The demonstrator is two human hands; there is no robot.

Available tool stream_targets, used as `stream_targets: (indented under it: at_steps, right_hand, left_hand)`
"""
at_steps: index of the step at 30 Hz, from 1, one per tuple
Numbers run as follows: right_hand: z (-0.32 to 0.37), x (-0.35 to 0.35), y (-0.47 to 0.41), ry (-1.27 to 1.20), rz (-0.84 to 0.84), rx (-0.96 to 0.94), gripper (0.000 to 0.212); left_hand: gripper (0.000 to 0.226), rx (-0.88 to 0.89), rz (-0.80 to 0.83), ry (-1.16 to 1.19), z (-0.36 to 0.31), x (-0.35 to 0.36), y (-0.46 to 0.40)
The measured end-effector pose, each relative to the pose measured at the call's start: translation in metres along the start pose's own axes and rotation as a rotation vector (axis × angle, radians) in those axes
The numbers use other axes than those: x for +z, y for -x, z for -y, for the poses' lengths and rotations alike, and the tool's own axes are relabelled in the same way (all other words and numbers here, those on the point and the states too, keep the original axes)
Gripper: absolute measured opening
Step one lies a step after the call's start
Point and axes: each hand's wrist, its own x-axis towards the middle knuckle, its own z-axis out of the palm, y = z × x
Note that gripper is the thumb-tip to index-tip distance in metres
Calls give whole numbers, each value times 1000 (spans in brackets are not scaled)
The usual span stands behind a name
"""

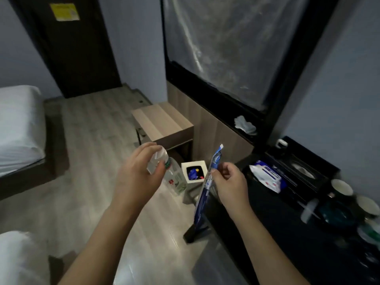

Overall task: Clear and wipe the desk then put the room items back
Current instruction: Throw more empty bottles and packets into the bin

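**deskguy:** Dim little room, wood floor (96, 128), dark desk (273, 229) running down your right side. Looks to me like you're mid-clearing: your left hand (139, 173) has its fingers curled around a clear plastic bottle (170, 173) up near the neck, and your right hand (228, 182) is pinching a blue wrapper (207, 182) between thumb and fingers. Both are hanging out over the floor, off the desk's left edge, with the white bin (194, 171) right below and between them.

**roomtidy:** So dump next?

**deskguy:** That's my guess. The bin's mouth is small and already has something blue in it, so you'd want each item lined up over the opening before letting go. The bottle looks too wide to drop in carelessly. Can't tell if it's empty.

**roomtidy:** Room to move?

**deskguy:** Plenty on your left, open floor toward the bed (20, 128). Tighter ahead: the wooden nightstand (162, 122) sits just behind the bin, and the desk edge is close by your right wrist. Still on the desk: a wipes pack (267, 175), a tissue box (302, 171) and cups (341, 188), so wiping isn't up yet.
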Motion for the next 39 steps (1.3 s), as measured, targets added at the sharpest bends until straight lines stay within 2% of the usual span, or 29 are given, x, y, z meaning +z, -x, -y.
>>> stream_targets:
  at_steps: [3,8,16,23,27,30,33,39]
  right_hand:
    - [24,70,-12,-4,34,-58,5]
    - [51,152,-28,1,66,-79,14]
    - [66,256,-115,-13,60,-89,15]
    - [96,371,-231,-45,89,-130,9]
    - [114,410,-276,-39,63,-114,7]
    - [111,417,-305,-52,-57,-76,8]
    - [103,411,-322,-72,-245,-5,5]
    - [102,383,-307,-33,-643,127,9]
  left_hand:
    - [31,-30,-58,-37,54,-42,-12]
    - [32,-68,-60,-65,133,-80,-38]
    - [30,-140,-62,-15,243,-73,-134]
    - [30,-68,-55,-152,331,-93,-252]
    - [31,-54,-7,-127,369,-90,-309]
    - [30,-19,75,-57,397,-65,-350]
    - [29,87,179,49,414,-24,-396]
    - [31,372,439,241,392,40,-464]
